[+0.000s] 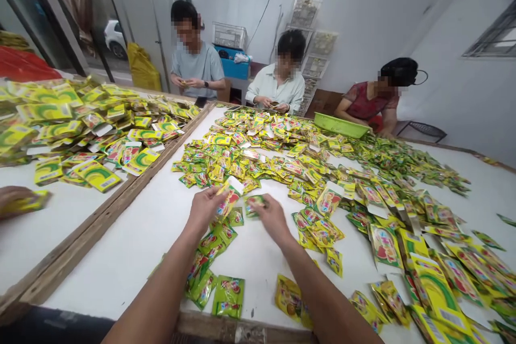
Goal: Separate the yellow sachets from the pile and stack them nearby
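Observation:
My left hand [205, 209] grips a small yellow carton [229, 199] printed with red fruit, its white end flap standing up. Just to the right, my right hand [274, 217] pinches a small green sachet [253, 205], slightly blurred, beside the carton. Under and in front of my left hand lies a loose row of green sachets [213, 242], with one flat green sachet [228, 295] near the table edge. Yellow sachets [322, 231] lie to the right of my right hand, below another carton [329, 200] with its flap up.
Heaps of sachets and cartons cover the table's [141, 247] middle and right. A wooden strip [121, 201] divides off a carton pile [60, 118] at left, where another person's hand [16, 201] holds a carton. Three people sit opposite, one by a green basin [341, 124].

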Demonstrator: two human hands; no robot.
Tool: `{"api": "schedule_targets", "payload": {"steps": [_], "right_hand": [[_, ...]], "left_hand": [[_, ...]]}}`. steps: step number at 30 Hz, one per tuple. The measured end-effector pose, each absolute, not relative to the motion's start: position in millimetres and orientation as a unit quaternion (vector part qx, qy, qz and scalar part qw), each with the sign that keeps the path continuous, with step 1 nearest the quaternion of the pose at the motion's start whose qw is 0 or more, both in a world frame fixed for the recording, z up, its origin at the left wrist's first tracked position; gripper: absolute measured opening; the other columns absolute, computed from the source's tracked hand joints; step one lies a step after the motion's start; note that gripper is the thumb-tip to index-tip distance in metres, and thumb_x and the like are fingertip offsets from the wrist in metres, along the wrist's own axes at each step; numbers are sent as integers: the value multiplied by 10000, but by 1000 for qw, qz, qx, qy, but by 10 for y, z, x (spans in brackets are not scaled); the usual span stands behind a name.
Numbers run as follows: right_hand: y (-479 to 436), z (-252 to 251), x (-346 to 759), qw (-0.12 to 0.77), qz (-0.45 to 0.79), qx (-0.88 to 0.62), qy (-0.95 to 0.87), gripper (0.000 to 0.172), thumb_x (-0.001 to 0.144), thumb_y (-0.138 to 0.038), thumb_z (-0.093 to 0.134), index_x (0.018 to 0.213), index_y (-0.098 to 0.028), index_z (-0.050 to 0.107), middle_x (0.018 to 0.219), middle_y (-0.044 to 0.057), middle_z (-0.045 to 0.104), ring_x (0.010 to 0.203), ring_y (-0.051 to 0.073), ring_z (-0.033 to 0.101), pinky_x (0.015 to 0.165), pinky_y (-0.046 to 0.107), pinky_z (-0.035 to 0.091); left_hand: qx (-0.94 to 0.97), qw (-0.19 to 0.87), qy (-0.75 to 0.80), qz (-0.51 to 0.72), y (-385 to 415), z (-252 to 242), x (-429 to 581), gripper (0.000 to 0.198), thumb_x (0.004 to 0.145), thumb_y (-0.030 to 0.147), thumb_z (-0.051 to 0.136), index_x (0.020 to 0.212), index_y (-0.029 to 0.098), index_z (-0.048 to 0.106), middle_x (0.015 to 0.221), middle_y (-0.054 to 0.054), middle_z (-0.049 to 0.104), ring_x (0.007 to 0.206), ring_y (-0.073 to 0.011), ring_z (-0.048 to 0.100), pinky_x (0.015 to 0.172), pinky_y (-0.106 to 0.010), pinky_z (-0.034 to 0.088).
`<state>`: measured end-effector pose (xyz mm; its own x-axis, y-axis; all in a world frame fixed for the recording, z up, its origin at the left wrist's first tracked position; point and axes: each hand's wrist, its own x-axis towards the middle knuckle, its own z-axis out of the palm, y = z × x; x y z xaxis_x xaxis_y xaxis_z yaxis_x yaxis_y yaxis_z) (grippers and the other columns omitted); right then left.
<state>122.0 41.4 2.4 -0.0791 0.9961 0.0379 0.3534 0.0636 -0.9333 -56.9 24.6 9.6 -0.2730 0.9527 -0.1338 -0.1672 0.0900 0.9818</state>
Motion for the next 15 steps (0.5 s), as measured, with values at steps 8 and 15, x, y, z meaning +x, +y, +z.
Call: {"api": "schedule_targets", "payload": {"steps": [8, 15], "right_hand": [[437, -25, 1555, 467, 502, -477, -550, 314, 656, -448, 676, 777, -169, 597, 677, -3, 618, 645, 145, 565, 604, 266, 461], [443, -2, 1643, 356, 521, -489, -603, 267, 648, -417, 668, 717, -161, 634, 625, -9, 619, 628, 152, 553, 571, 252, 415]], "left_hand": [[492, 517, 548, 437, 124, 116, -298, 399, 614, 486, 715, 802, 134, 706, 646, -16, 659, 512, -110, 490, 481, -211, 325], [471, 571, 516, 431, 147, 30, -285, 372, 594, 450, 751, 787, 138, 690, 661, -18, 656, 498, -98, 489, 477, -210, 330]]}}
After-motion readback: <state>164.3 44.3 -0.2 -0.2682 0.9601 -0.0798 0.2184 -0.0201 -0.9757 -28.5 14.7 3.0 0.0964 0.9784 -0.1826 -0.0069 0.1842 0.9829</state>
